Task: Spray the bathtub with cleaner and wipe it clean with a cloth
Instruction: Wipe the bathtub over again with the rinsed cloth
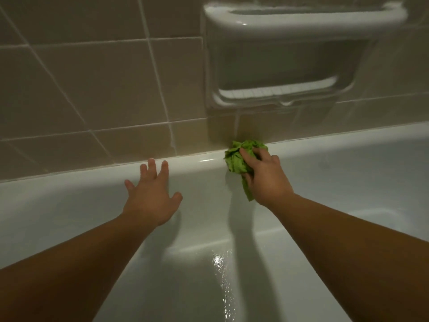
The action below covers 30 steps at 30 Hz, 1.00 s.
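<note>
Beige tiled wall (92, 89) with pale grout lines, recessed ceramic soap dish (290, 66) with grab bar (308, 18) across its top

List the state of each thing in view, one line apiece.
left hand: open, fingers spread on the tub's far wall
right hand: gripping the cloth
green cloth: bunched, pressed on the far rim
bathtub: floor wet and glistening
soap dish: nothing visible in it

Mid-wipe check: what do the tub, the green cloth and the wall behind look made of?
Bathtub: glossy white enamel or acrylic, can't tell which; it shows sharp highlights.
Green cloth: soft crumpled fabric, maybe microfiber, bunched in the right hand.
Wall: glazed beige ceramic tile with pale grout lines.
</note>
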Available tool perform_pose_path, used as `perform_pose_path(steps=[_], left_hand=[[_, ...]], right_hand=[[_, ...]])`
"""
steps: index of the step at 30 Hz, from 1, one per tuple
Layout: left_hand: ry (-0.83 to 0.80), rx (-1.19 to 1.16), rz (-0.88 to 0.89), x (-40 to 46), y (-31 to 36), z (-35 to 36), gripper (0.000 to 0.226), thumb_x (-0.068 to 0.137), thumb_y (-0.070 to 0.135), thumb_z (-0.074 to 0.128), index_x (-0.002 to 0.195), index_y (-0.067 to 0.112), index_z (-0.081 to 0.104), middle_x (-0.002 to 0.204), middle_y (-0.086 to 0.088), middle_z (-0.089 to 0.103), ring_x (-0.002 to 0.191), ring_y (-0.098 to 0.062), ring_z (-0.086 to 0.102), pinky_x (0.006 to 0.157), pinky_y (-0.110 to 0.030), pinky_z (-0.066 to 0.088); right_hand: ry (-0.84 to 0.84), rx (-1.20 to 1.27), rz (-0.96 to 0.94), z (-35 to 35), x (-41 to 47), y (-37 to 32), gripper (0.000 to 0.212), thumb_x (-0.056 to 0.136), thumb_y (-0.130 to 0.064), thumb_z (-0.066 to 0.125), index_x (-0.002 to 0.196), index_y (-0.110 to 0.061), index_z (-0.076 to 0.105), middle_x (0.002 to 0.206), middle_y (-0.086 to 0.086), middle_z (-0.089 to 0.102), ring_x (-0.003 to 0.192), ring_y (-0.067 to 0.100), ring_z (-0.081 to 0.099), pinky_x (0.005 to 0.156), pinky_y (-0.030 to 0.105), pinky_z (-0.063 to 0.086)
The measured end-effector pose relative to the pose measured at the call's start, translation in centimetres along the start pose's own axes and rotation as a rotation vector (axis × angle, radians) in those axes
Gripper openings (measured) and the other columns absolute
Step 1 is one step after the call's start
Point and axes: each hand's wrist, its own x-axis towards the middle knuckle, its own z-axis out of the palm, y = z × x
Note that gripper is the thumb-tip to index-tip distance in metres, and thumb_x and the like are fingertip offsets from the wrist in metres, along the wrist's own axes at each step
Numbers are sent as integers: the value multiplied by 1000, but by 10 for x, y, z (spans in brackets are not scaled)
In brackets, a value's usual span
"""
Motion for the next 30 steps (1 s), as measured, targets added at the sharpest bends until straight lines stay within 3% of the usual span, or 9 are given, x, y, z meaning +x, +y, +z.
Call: perform_pose_path(steps=[3,5,8,10,13,18,23,27,30], left_hand=[[-66,-76,71,1,16,-7,86,100,56,49,164,33,-3,171,-2,-17,158,-26,-12,126,-58,4],[-110,-213,81,-3,25,-21,83,99,52,54,164,39,3,173,1,-6,159,-23,-3,127,-51,12],[41,-405,106,-16,41,-45,76,96,49,63,161,41,24,160,0,43,139,-29,48,111,-36,38],[235,-497,144,-23,56,-64,69,93,51,66,155,40,38,150,10,54,119,-28,62,102,-36,44],[463,-591,244,-31,79,-99,65,91,46,71,150,32,46,145,11,55,129,-18,55,103,-31,41],[807,-387,561,-28,111,-169,78,84,43,72,151,13,44,146,-12,42,138,-27,41,118,-34,30],[737,-207,694,-6,123,-198,75,88,53,63,152,17,49,151,-8,48,143,-29,41,119,-48,34],[712,-189,742,2,118,-203,74,86,47,70,151,18,51,147,-8,51,142,-30,43,118,-46,36],[663,-168,749,2,114,-208,80,84,55,70,152,19,49,147,-6,50,144,-27,41,120,-34,30]], right_hand=[[62,45,253,-19,3,34,58,104,-27,53,159,-32,35,160,13,32,130,40,39,112,47,38],[88,135,285,-33,-1,49,58,103,-28,56,158,-30,38,156,14,40,132,39,43,114,47,37],[251,269,244,-60,-14,53,58,100,-27,61,156,-27,43,147,12,50,131,35,48,114,44,39],[381,338,228,-82,-20,48,58,100,-27,61,155,-28,43,143,9,52,130,31,49,112,41,40],[470,365,138,-115,-24,39,58,100,-27,61,155,-31,42,143,5,49,130,26,45,108,36,38],[507,274,55,-165,-8,27,59,100,-24,62,155,-30,42,152,3,42,134,25,37,109,31,31],[416,24,89,-193,32,31,48,99,-30,62,145,-24,51,146,8,47,126,32,43,110,50,42],[252,-159,116,-190,53,33,51,103,-43,47,153,-29,45,153,9,46,127,34,44,111,45,35],[216,-190,111,-182,63,17,53,102,-47,40,154,-32,43,151,8,49,126,37,46,108,43,35]])
